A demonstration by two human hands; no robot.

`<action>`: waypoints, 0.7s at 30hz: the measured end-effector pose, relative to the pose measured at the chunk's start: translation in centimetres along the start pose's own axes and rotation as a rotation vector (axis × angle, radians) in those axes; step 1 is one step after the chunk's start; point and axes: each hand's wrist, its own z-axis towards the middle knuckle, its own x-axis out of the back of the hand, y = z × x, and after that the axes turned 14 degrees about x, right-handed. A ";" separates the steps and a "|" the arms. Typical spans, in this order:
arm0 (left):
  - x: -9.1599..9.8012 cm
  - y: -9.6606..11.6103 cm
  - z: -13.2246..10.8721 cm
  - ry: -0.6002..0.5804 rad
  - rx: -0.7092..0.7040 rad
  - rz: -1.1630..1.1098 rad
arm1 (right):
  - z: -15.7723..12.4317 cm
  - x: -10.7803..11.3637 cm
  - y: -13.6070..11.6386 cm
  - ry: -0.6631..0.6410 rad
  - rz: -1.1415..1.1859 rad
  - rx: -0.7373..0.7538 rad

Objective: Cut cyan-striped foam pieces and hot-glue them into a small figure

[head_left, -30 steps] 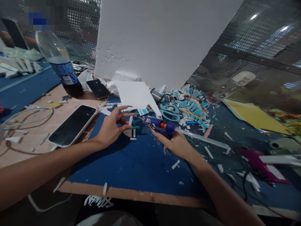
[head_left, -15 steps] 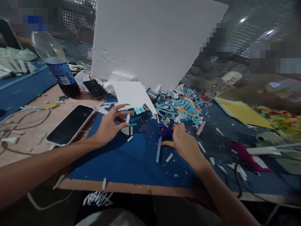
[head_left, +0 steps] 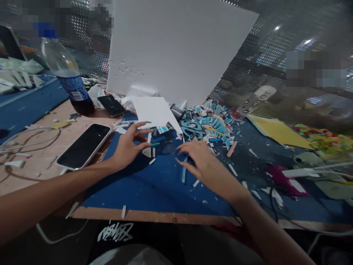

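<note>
My left hand (head_left: 128, 147) hovers over small white pieces with its fingers apart. Between thumb and fingers stands a narrow white strip (head_left: 149, 137); whether they touch it I cannot tell. Just below the thumb lies a rounded white foam piece (head_left: 146, 152). My right hand (head_left: 202, 162) is open, thumb and fingers spread with nothing visible between them. Beneath it, mostly hidden, is a dark blue tool that looks like a glue gun, and a translucent stick (head_left: 184, 173) points from there toward me. A white board piece with blue stripes (head_left: 162, 129) lies beyond my left fingertips.
Blue-handled scissors (head_left: 193, 129) rest beside a heap of blue and white scraps (head_left: 217, 121). To the left are a phone (head_left: 84, 146), a second phone (head_left: 111, 105) and a bottle (head_left: 72, 86). A large white board (head_left: 171, 48) stands behind. Yellow sheets (head_left: 278, 130) lie right.
My right hand has let go of the dark blue tool, opened and moved slightly left above it. My left hand keeps its place and pose. The view has shifted a little.
</note>
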 end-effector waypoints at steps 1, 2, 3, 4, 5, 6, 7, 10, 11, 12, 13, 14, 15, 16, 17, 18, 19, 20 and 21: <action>0.0 -0.1 0.1 0.000 -0.003 0.005 | 0.9 -0.3 -0.8 0.023 0.108 0.059; 0.0 -0.1 0.1 -0.001 -0.004 0.009 | 1.7 -0.7 -1.3 0.029 0.171 0.105; 0.0 -0.2 0.2 -0.001 -0.004 0.010 | 2.4 -1.3 -1.7 0.001 0.216 0.145; 0.0 -0.2 0.2 0.003 -0.003 0.007 | 3.0 -2.0 -1.9 -0.010 0.250 0.181; 0.0 -0.2 0.2 0.008 0.000 0.001 | 3.5 -2.6 -1.8 -0.015 0.275 0.208; 0.0 -0.1 0.2 0.015 0.002 -0.004 | 3.9 -3.3 -1.7 -0.023 0.288 0.215; -0.1 0.0 0.2 0.024 0.002 -0.006 | 4.2 -3.8 -1.4 -0.035 0.299 0.219; -0.1 0.3 0.2 0.039 -0.002 0.005 | 4.6 -4.9 -0.7 -0.056 0.339 0.202; -0.1 0.4 0.2 0.040 -0.002 0.010 | 4.6 -5.0 -0.5 -0.053 0.358 0.187; -0.1 0.4 0.2 0.043 -0.002 0.015 | 4.6 -5.1 -0.4 -0.048 0.375 0.169; -0.1 0.5 0.2 0.047 -0.003 0.021 | 4.5 -5.0 -0.3 -0.048 0.389 0.151; -0.1 0.4 0.2 0.050 -0.003 0.028 | 4.3 -4.9 -0.2 -0.051 0.399 0.131; -0.1 0.4 0.2 0.051 -0.002 0.032 | 4.2 -4.7 -0.1 -0.055 0.403 0.110; -0.1 0.3 0.2 0.051 -0.002 0.032 | 4.0 -4.5 0.1 -0.059 0.404 0.088; 0.0 0.2 0.2 0.045 -0.003 0.031 | 3.8 -4.2 0.3 -0.060 0.400 0.064; 0.0 0.1 0.2 0.037 -0.005 0.027 | 3.6 -3.9 0.7 -0.058 0.389 0.038; 0.0 0.0 0.2 0.030 -0.006 0.024 | 3.5 -3.7 1.2 -0.053 0.370 0.009; 0.0 0.0 0.2 0.025 -0.006 0.022 | 3.4 -3.4 1.8 -0.043 0.339 -0.024; 0.0 0.0 0.2 0.022 -0.006 0.023 | 3.3 -3.1 2.5 -0.038 0.303 -0.059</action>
